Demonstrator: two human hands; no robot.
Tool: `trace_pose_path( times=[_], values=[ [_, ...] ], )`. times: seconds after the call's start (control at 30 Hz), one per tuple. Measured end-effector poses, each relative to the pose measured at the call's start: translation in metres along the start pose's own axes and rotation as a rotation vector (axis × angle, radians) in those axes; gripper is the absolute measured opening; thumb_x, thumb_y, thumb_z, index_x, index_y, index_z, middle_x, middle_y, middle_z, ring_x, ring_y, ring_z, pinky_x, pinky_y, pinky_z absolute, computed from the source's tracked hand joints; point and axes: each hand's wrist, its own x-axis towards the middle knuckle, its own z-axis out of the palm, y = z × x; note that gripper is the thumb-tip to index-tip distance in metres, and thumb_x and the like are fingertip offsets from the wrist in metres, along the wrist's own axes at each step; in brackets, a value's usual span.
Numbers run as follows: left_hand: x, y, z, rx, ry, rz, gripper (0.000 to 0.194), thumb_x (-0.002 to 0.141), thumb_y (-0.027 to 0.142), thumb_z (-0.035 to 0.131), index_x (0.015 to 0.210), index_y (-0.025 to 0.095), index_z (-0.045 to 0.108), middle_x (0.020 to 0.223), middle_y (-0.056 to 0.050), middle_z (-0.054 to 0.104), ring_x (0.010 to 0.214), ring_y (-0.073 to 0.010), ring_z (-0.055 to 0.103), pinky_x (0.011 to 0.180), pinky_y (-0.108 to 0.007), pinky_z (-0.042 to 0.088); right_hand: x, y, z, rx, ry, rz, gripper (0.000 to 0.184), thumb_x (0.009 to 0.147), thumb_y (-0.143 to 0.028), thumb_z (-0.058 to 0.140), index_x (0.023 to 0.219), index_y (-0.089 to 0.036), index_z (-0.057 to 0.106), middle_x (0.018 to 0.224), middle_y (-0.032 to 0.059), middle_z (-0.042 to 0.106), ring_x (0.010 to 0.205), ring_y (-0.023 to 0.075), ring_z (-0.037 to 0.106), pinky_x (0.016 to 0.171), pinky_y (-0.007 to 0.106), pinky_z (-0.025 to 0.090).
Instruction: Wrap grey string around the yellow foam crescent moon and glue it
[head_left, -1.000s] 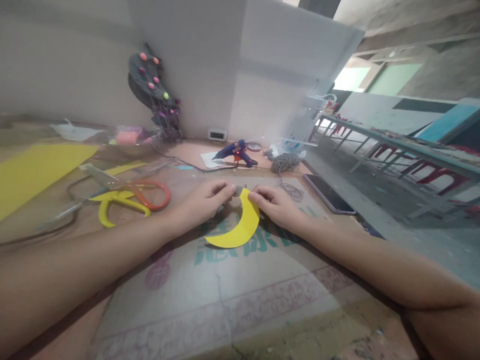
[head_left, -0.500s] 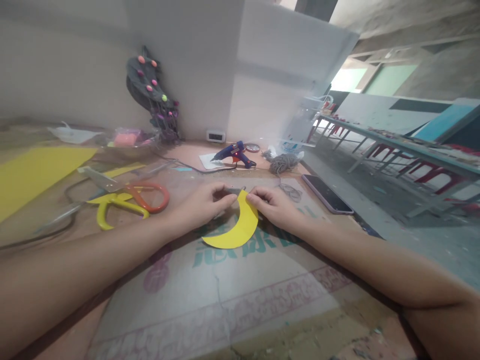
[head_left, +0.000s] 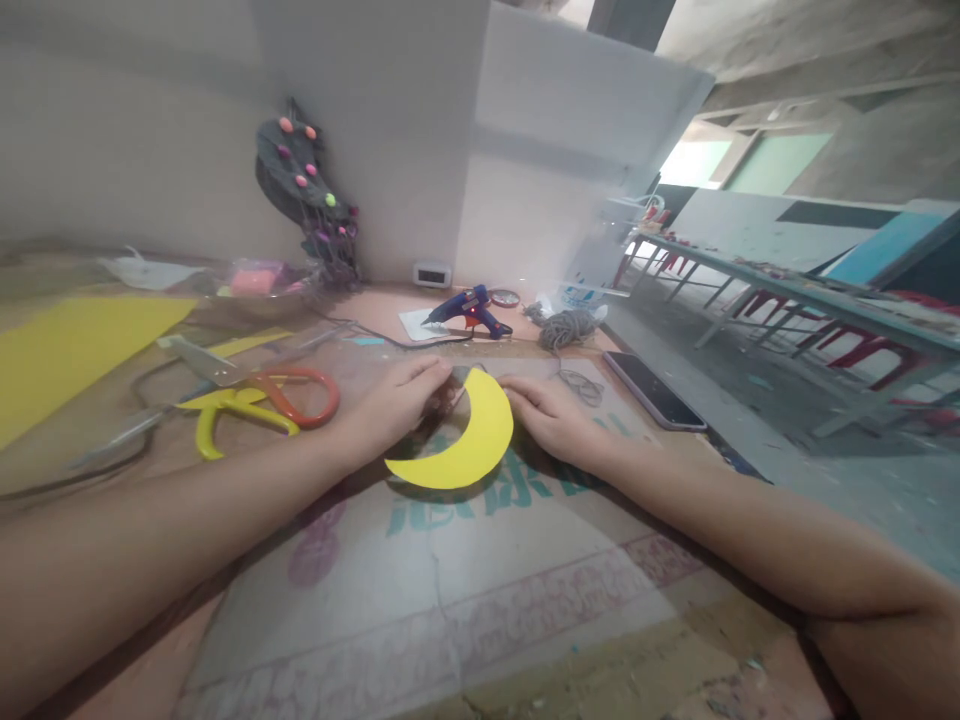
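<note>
A yellow paper crescent moon (head_left: 480, 440) is held above a printed cardboard sheet (head_left: 352, 610), its lower tip pointing left. My right hand (head_left: 551, 415) grips its right edge, with some fingertips hidden behind the paper. Beside the upper tip, my left hand (head_left: 405, 400) is closed, its fingers curled and shaded. Whatever sits in those left fingers is too dark to make out. Grey yarn (head_left: 581, 387) lies in loose loops just beyond my right hand and leads back to a tangled yarn bundle (head_left: 568, 328).
Scissors (head_left: 300, 397) with orange and yellow handles lie left, near yellow paper (head_left: 82, 350). A blue glue gun (head_left: 469, 308) stands at the back beside a small digital clock (head_left: 433, 275). A phone (head_left: 654, 390) lies right. A grey decorated crescent (head_left: 289, 170) leans on the wall.
The crescent has shifted slightly left and up, turning its face more toward me. My left fingers have drawn back a little from its tip. My right fingers have slipped further behind its edge.
</note>
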Motion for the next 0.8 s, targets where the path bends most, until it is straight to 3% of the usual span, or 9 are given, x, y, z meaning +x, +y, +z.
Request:
trace_pose_path(
  times=[0.1,0.23,0.5,0.63,0.73,0.8],
  values=[
    [0.003,-0.002,0.0,-0.169,0.008,-0.04,0.028,0.085,0.043,0.049,0.072,0.018,0.051,0.068,0.0,0.057,0.064,-0.0139,0.058,0.06,-0.025,0.046,0.002,0.001,0.003,-0.19,-0.139,-0.209,0.025,0.092,-0.023,0.042,0.11,-0.019,0.06,0.114,0.0112,0.063,0.107,0.0238,0.054,0.096,0.041,0.042],
    [0.002,-0.002,0.0,-0.111,-0.005,-0.059,0.031,0.086,0.046,0.049,0.073,0.018,0.053,0.069,-0.001,0.058,0.062,-0.0147,0.057,0.054,-0.025,0.043,0.003,-0.001,0.005,-0.42,-0.252,-0.298,0.024,0.092,-0.021,0.046,0.108,-0.019,0.062,0.111,0.012,0.063,0.108,0.0262,0.05,0.097,0.045,0.038],
    [-0.002,0.003,0.0,-0.04,-0.044,-0.036,0.034,0.088,0.046,0.047,0.072,0.017,0.054,0.066,0.001,0.052,0.055,-0.0108,0.048,0.047,-0.022,0.035,0.001,0.001,0.004,-0.54,-0.157,-0.28,0.022,0.09,-0.024,0.049,0.106,-0.016,0.063,0.111,0.014,0.057,0.1,0.0257,0.05,0.087,0.042,0.043],
    [-0.003,0.003,-0.001,0.04,-0.043,0.009,0.034,0.09,0.046,0.045,0.075,0.017,0.055,0.069,0.001,0.053,0.059,-0.0118,0.049,0.05,-0.023,0.035,0.001,0.003,-0.004,-0.49,-0.2,-0.328,0.027,0.092,-0.023,0.047,0.115,-0.015,0.059,0.114,0.0137,0.059,0.104,0.0244,0.052,0.089,0.04,0.043],
    [-0.004,0.005,-0.001,0.086,-0.051,0.033,0.034,0.09,0.046,0.044,0.077,0.017,0.056,0.069,0.001,0.055,0.059,-0.012,0.05,0.051,-0.023,0.036,0.002,0.005,-0.019,-0.455,-0.244,-0.167,0.018,0.091,-0.023,0.049,0.102,-0.019,0.063,0.094,0.007,0.066,0.082,0.0194,0.058,0.072,0.031,0.044],
    [-0.006,0.006,-0.001,0.116,-0.064,0.035,0.034,0.09,0.046,0.044,0.075,0.017,0.056,0.065,0.001,0.055,0.055,-0.0115,0.048,0.049,-0.022,0.035,0.004,0.007,-0.031,-0.506,-0.157,0.018,0.012,0.088,-0.026,0.054,0.093,-0.022,0.065,0.08,0.0029,0.067,0.068,0.0174,0.056,0.062,0.028,0.037]
  ],
)
